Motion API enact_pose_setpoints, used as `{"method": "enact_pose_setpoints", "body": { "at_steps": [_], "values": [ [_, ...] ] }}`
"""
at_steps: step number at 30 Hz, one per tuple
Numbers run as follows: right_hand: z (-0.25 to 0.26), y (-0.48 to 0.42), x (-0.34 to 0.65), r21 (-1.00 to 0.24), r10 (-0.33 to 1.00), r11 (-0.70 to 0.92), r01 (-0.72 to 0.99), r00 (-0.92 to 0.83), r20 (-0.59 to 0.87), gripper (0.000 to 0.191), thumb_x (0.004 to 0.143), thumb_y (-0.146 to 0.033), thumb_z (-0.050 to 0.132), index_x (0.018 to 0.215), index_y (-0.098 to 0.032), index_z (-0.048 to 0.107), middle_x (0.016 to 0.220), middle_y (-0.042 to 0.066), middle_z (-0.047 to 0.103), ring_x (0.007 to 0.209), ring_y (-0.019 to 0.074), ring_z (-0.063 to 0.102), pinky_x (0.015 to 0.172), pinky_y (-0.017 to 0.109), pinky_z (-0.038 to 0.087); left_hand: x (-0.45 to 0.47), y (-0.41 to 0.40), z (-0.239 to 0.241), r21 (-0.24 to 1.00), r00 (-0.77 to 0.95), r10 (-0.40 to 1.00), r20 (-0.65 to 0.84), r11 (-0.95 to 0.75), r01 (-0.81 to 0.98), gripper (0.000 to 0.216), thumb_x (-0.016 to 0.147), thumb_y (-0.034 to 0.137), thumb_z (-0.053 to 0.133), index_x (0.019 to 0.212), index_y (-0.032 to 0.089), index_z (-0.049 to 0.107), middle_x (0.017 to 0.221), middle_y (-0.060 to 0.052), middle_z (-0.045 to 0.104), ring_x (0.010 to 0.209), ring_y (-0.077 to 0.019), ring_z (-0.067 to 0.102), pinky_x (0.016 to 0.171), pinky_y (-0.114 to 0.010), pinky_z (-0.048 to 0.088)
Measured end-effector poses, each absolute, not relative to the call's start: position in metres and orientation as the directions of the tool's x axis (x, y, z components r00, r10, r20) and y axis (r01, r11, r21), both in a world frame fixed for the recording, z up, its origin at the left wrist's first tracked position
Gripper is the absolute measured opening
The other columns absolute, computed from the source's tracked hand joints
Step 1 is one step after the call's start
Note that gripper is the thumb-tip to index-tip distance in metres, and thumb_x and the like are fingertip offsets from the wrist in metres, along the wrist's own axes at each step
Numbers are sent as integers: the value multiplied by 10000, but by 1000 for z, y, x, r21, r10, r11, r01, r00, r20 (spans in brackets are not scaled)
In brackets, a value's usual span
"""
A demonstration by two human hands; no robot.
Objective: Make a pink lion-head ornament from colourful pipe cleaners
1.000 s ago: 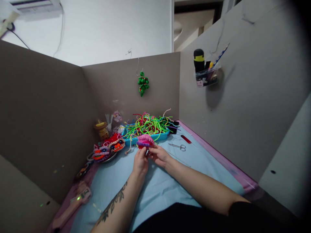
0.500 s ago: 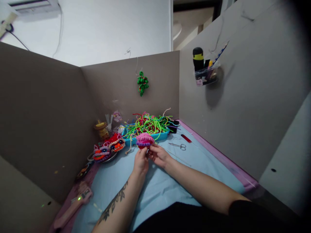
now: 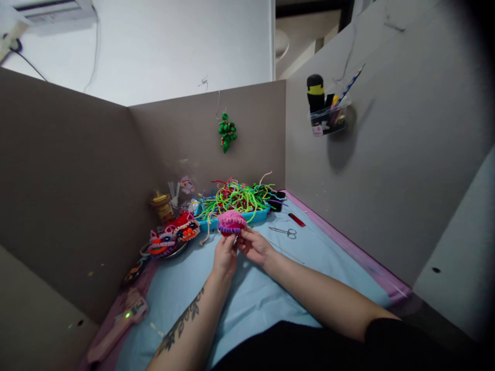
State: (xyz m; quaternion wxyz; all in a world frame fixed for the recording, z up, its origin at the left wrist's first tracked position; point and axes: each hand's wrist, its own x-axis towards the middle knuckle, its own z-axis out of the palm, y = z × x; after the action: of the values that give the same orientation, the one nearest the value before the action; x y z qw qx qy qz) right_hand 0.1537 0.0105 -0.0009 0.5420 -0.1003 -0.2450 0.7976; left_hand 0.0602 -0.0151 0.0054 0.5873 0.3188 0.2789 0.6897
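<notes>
A small rounded craft piece (image 3: 232,221) of pink, magenta and purple fuzzy pipe cleaner is held up over the blue cloth. My left hand (image 3: 225,253) is closed on its lower edge, thumb on the near side. My right hand (image 3: 254,246) pinches its lower right side, the fingertips close to the left thumb. Both hands partly hide the underside of the piece. Just behind it stands a blue tray (image 3: 257,217) heaped with green and other coloured pipe cleaners (image 3: 240,196).
Scissors (image 3: 284,232) and a red flat object (image 3: 296,220) lie to the right. On the left, fuzzy animal-faced pieces (image 3: 162,242) rest in a metal dish, with a jar (image 3: 161,207) behind. A pink glue gun (image 3: 119,330) shows a green light. Grey panels (image 3: 255,129) enclose the table.
Almost nothing differs. The craft piece has shifted very slightly to the right and tilted a little, still in both hands.
</notes>
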Motion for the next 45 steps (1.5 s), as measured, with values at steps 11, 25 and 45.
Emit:
{"method": "enact_pose_setpoints", "body": {
  "at_steps": [11, 25, 45],
  "values": [
    [-3, 12, 156, -540, 912, -276, -795, -395, 115, 212, 630, -152, 781, 764, -182, 621, 596, -41, 593, 504, 75, 480, 448, 185, 335, 61, -17, 7, 757, -93, 990, 102, -138, -638, 189, 587, 240, 749, 711, 145, 641, 656, 0, 633, 617, -110, 550, 608, -219, 398],
    [-7, 18, 152, -532, 932, -224, -817, -339, 127, 221, 612, -199, 797, 734, -175, 615, 563, -46, 549, 497, 74, 437, 422, 176, 295, 62, -17, 6, 770, -94, 993, 71, -115, -628, 184, 594, 250, 748, 694, 142, 639, 657, -6, 635, 620, -115, 563, 628, -237, 411],
    [-6, 12, 143, -606, 971, -128, -785, -223, 84, 316, 558, -307, 823, 691, -172, 571, 516, -67, 469, 447, 53, 374, 400, 175, 278, 66, -11, 1, 744, -167, 985, 45, -144, -652, 266, 520, 233, 787, 716, 116, 651, 631, 3, 647, 559, -91, 558, 509, -198, 384]
  ]
}}
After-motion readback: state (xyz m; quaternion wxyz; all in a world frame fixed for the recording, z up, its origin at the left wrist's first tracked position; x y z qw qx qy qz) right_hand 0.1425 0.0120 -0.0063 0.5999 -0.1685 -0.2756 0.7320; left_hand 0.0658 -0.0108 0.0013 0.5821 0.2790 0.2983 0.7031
